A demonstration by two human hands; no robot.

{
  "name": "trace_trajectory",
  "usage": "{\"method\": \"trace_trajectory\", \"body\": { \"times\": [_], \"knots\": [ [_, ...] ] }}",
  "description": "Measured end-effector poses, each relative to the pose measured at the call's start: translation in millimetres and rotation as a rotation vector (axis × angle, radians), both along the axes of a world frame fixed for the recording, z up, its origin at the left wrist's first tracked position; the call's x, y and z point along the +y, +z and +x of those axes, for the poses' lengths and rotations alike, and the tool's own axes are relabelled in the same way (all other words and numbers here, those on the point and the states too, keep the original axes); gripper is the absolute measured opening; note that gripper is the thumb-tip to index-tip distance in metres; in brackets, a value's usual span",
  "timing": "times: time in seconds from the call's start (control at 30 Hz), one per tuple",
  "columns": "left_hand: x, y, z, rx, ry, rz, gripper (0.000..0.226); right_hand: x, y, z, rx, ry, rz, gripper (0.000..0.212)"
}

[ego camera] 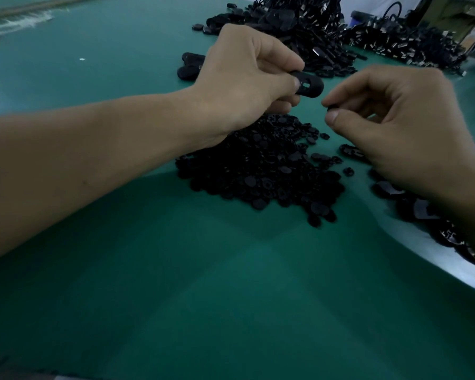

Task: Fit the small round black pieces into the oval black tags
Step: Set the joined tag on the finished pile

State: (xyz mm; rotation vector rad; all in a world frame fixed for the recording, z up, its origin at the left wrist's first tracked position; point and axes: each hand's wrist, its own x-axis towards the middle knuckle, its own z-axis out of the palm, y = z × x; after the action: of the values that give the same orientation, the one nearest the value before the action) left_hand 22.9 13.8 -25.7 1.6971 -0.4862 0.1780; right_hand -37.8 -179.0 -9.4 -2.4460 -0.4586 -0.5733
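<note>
My left hand (242,78) pinches an oval black tag (309,85) between thumb and fingers, its slotted face turned up. My right hand (395,127) pinches a small round black piece (333,107) between thumb and forefinger, a short gap to the right of and below the tag. Under both hands lies a heap of small round black pieces (261,171) on the green table (203,283).
More oval tags (189,64) lie behind my left hand. A big pile of black parts with metal clips (340,31) fills the far right. Loose black tags (422,209) lie under my right wrist along the table's pale edge.
</note>
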Motion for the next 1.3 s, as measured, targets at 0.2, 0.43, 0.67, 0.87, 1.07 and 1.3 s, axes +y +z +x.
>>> {"method": "trace_trajectory", "body": {
  "times": [0.2,0.43,0.67,0.87,1.07,1.3],
  "knots": [
    [-0.2,-1.0,-0.4,-0.001,0.000,0.014,0.011,-0.1,0.7,-0.1,-0.008,0.008,0.015,0.015],
    [-0.4,-0.1,-0.9,0.002,0.002,0.021,0.011,-0.5,-0.2,0.5,0.056,0.034,0.093,0.020],
    [-0.9,1.2,-2.4,0.013,0.009,0.026,0.010,-1.3,1.6,0.4,0.016,0.026,0.048,0.017],
    [-0.9,1.2,-3.2,0.023,0.003,0.026,0.010,0.6,3.5,-4.2,-0.009,0.032,0.047,0.008],
    [-0.8,1.2,-4.8,0.018,-0.013,0.044,0.010,0.0,2.3,-2.1,-0.033,-0.018,0.050,0.021],
    [-1.1,-0.3,-4.9,0.011,-0.011,0.061,0.010,-0.6,2.4,-2.0,0.001,-0.002,0.039,0.011]
  ]
}}
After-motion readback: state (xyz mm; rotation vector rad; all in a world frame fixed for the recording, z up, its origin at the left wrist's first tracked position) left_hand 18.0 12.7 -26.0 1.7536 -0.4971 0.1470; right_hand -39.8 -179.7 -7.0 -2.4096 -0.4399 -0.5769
